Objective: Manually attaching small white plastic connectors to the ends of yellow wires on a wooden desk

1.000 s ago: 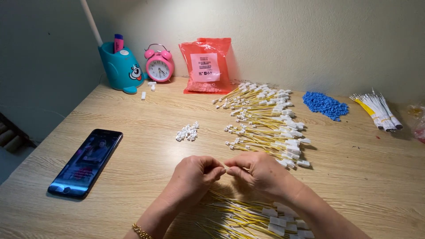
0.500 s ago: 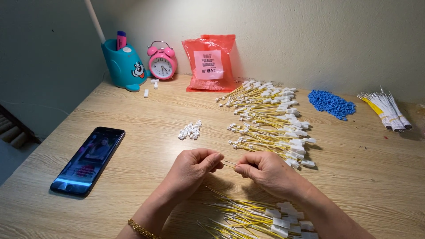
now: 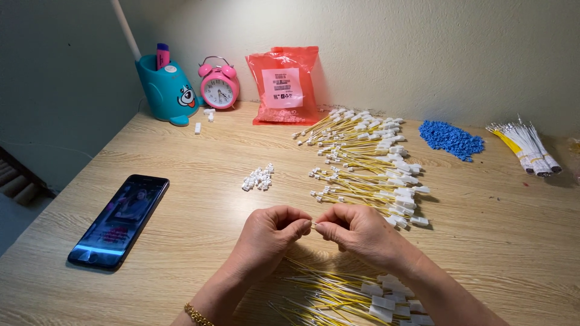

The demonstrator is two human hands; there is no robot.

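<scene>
Head view: above the pale wooden counter (image 3: 181, 199), the left hand (image 3: 269, 238) and right hand (image 3: 359, 232) meet fingertip to fingertip, each grip pinched shut on one small white plastic connector (image 3: 313, 225) between them. Loose yellow wires with white tags (image 3: 344, 296) lie at 6 o'clock, finished wires (image 3: 368, 160) at 12, a black phone (image 3: 119, 220) at 9.
</scene>
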